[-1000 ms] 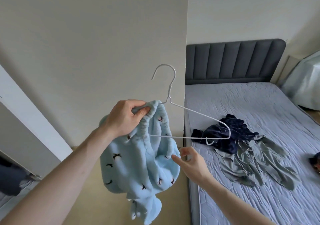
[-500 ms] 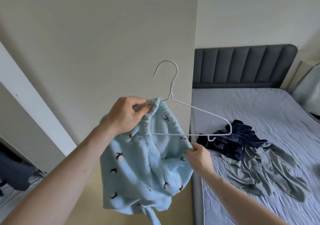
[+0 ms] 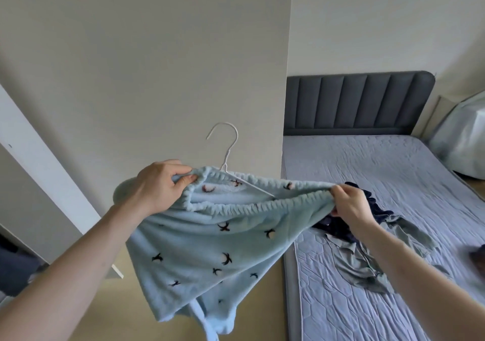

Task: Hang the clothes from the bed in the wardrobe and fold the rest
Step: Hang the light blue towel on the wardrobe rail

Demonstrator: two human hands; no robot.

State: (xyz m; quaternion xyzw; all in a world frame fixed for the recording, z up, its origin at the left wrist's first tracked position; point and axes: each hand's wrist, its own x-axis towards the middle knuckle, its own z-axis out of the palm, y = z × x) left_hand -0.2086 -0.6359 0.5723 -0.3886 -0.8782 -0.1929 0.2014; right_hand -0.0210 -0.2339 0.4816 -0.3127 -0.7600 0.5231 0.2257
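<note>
A light blue fleece garment (image 3: 210,248) with small dark bird marks hangs in front of me, its elastic waistband stretched wide. My left hand (image 3: 160,185) grips the waistband's left end, and my right hand (image 3: 349,204) pinches its right end. A white wire hanger (image 3: 227,151) sits inside the waistband, with only its hook and part of one arm showing. On the bed (image 3: 393,172) lie a dark navy garment (image 3: 378,209) and a grey-green garment (image 3: 362,262), partly behind my right arm.
A tall beige panel (image 3: 157,65) stands right behind the hanger. A white wardrobe edge (image 3: 39,164) runs at the left, with dark items low beside it. The grey headboard (image 3: 357,101) and a pale covered bundle (image 3: 464,136) are at the back right.
My right hand took hold of the waistband and pulled it right, stretching it over the hanger's arm. The hanger's right arm and bottom bar are now hidden inside the garment.
</note>
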